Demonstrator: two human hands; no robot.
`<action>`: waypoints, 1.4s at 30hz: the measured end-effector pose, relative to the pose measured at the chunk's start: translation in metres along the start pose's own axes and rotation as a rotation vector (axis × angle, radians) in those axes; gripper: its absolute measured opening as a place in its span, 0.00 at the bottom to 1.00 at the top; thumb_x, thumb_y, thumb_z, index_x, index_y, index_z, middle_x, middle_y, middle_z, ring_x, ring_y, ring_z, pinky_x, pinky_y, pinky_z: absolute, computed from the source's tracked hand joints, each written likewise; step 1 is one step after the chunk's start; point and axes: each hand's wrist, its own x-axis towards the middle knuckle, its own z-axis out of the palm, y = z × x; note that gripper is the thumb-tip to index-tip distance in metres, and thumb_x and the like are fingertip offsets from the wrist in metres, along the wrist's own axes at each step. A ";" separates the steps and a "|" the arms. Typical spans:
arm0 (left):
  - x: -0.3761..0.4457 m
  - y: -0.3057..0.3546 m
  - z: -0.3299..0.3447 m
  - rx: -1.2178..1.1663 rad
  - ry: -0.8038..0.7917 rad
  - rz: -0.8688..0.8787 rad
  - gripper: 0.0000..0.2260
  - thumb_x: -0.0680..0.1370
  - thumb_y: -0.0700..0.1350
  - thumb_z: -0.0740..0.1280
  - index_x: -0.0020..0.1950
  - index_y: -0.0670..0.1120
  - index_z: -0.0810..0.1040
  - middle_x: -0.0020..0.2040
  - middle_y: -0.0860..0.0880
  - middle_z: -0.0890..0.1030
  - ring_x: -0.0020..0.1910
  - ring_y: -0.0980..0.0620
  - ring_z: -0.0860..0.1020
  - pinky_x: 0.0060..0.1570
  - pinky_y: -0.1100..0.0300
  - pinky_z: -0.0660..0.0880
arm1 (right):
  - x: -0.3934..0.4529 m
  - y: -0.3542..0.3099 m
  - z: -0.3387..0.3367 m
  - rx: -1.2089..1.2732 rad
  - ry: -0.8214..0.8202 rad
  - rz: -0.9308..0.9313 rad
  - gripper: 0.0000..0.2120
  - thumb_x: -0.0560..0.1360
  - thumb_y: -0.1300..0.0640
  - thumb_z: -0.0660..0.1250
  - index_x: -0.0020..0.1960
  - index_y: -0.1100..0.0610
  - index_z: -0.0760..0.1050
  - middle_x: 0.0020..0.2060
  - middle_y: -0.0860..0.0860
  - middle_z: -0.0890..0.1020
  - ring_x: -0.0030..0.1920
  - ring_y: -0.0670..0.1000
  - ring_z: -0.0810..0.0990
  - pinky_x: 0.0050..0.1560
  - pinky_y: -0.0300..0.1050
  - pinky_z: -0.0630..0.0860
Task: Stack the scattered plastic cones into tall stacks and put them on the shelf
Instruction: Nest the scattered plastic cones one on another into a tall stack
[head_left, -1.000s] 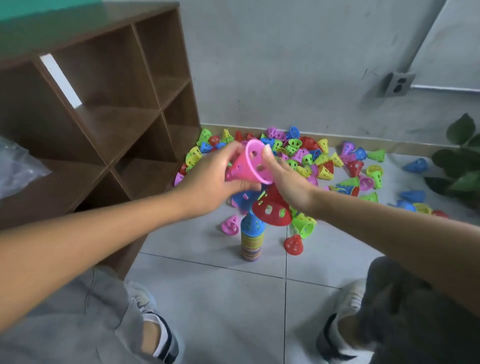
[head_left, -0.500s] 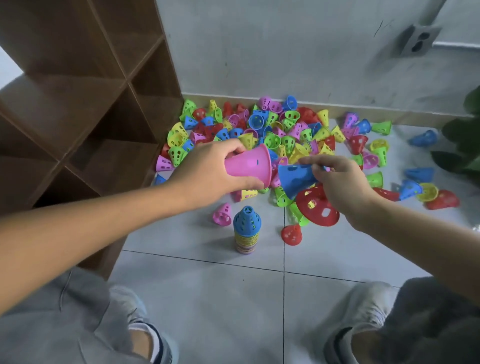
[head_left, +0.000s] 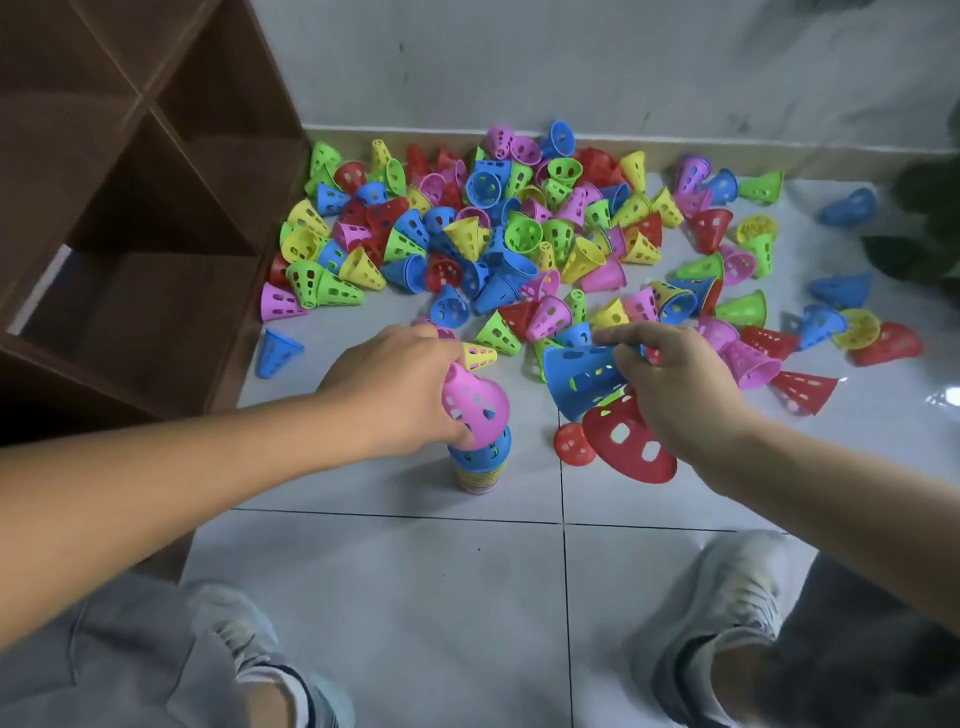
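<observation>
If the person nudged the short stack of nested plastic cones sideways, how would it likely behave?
The stack of nested plastic cones stands narrow and upright on the glossy floor tile, so it would probably slide or tip easily. The perforated thin walls suggest it is light. The left hand, gripping the pink perforated cone over its top, may steady it.

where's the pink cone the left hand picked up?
Head view, left of centre: the pink cone is in the left hand, tilted over the blue top of the stack on the floor tiles, just left of the blue cone held by the right hand.
</observation>
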 end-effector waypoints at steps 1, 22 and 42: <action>0.002 -0.001 0.003 0.004 -0.019 -0.004 0.25 0.64 0.64 0.78 0.54 0.54 0.76 0.44 0.56 0.70 0.51 0.49 0.73 0.38 0.56 0.69 | 0.003 -0.002 0.002 0.005 -0.009 -0.001 0.14 0.83 0.61 0.58 0.58 0.52 0.82 0.55 0.56 0.75 0.26 0.43 0.69 0.21 0.30 0.63; 0.015 -0.014 -0.009 -0.462 -0.114 0.048 0.20 0.65 0.58 0.80 0.51 0.54 0.79 0.46 0.56 0.81 0.41 0.62 0.74 0.39 0.69 0.70 | 0.018 -0.037 0.031 0.143 -0.506 -0.335 0.13 0.83 0.58 0.61 0.58 0.40 0.74 0.50 0.44 0.74 0.36 0.41 0.72 0.38 0.31 0.70; 0.020 -0.016 0.007 -0.524 -0.147 0.053 0.38 0.63 0.55 0.83 0.69 0.56 0.70 0.63 0.59 0.77 0.61 0.58 0.76 0.62 0.57 0.75 | 0.036 -0.035 0.017 0.221 -0.287 -0.295 0.21 0.79 0.61 0.68 0.68 0.44 0.70 0.56 0.47 0.76 0.48 0.46 0.81 0.43 0.33 0.78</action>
